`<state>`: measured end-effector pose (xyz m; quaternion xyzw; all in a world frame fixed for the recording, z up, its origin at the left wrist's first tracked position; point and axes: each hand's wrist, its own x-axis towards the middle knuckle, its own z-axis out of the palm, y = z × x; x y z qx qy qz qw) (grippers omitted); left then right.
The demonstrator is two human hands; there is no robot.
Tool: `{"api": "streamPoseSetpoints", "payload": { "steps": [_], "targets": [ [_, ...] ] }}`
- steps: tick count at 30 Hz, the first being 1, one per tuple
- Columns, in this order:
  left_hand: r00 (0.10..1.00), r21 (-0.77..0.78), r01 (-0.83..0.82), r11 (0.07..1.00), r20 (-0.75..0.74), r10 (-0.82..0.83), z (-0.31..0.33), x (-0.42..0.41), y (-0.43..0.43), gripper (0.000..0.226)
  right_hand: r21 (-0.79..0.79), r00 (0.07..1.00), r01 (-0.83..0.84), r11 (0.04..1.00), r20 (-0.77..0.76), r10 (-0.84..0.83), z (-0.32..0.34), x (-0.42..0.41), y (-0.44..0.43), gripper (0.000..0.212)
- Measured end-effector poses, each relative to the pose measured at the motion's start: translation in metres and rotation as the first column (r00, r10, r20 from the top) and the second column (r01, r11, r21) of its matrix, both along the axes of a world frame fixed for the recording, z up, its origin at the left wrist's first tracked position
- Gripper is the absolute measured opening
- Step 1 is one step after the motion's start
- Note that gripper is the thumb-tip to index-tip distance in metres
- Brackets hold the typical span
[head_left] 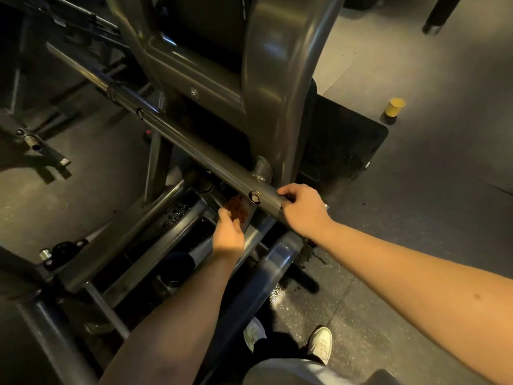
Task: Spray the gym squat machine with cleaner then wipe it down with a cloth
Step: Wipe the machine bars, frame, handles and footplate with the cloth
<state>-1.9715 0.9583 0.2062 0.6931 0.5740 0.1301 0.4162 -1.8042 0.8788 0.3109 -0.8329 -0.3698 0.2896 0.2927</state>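
Droplets [177, 215] are glistening on a lower rail at the left of the squat machine [266, 79], so the spraying is, by my judgement, already behind this stage, at least for this part of the frame. Moving rightward, the left hand [228, 237] is reaching in under the long diagonal bar [194, 151], its fingers [222, 215] bunching a rust-brown cloth [238, 208] and pressing it up against the metal just below the bar's hex bolt [254, 196]. Further right, the right hand [304, 211] is bracing on the bar's near end, with its fingers curling over the tube and gripping it. A wet patch [311, 250] is darkening the floor [416, 190] just below that wrist. Well apart, at far right, a yellow-topped container [394, 107] is standing on the floor; whether it is the cleaner I cannot tell. Wiping is under way low on the frame, while the broad upright plate, the upper bars and the left-side tubing are probably still waiting for the cloth.
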Motion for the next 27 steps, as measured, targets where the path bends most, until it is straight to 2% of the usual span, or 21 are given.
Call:
{"api": "streamPoseSetpoints", "payload": {
  "steps": [2, 4, 6, 10, 13, 17, 21, 24, 27],
  "targets": [
    [0.999, -0.055, -0.05, 0.997, 0.001, 0.051, 0.009, -0.011, 0.004, 0.023, -0.036, 0.999, -0.031, 0.999, -0.011, 0.03, 0.004, 0.001, -0.002, 0.037],
    [0.981, -0.057, -0.16, 0.985, 0.1, 0.165, 0.029, -0.02, 0.009, 0.02, -0.049, 0.998, -0.051, 0.998, -0.03, 0.049, 0.01, 0.001, -0.001, 0.041],
    [0.944, -0.037, -0.243, 0.969, 0.222, 0.245, 0.059, -0.02, 0.016, 0.021, 0.021, 1.0, -0.01, 1.0, -0.028, 0.01, 0.022, -0.002, 0.003, 0.048],
    [0.887, 0.119, -0.273, 0.955, 0.416, 0.202, 0.115, -0.006, 0.043, 0.008, 0.303, 0.956, 0.267, 0.915, -0.2, -0.213, 0.063, -0.015, 0.018, 0.063],
    [0.852, 0.249, -0.269, 0.93, 0.512, 0.11, 0.152, 0.013, 0.064, 0.018, 0.385, 0.93, 0.354, 0.852, -0.243, -0.277, 0.095, -0.024, 0.025, 0.065],
    [0.855, 0.445, -0.23, 0.866, 0.517, -0.038, 0.193, 0.045, 0.085, 0.018, 0.507, 0.942, 0.333, 0.795, -0.136, -0.308, 0.121, -0.033, 0.037, 0.075],
    [0.912, 0.597, -0.13, 0.791, 0.385, -0.14, 0.198, 0.066, 0.1, 0.019, 0.502, 0.911, 0.399, 0.767, -0.122, -0.394, 0.127, -0.047, 0.05, 0.086],
    [0.903, 0.555, -0.184, 0.811, 0.422, -0.084, 0.196, 0.062, 0.118, 0.02, 0.507, 0.911, 0.4, 0.763, -0.131, -0.391, 0.124, -0.061, 0.053, 0.097],
    [0.895, 0.477, -0.263, 0.838, 0.445, 0.028, 0.203, 0.064, 0.143, 0.02, 0.513, 0.925, 0.37, 0.775, -0.123, -0.36, 0.115, -0.07, 0.052, 0.1]
  ]
}}
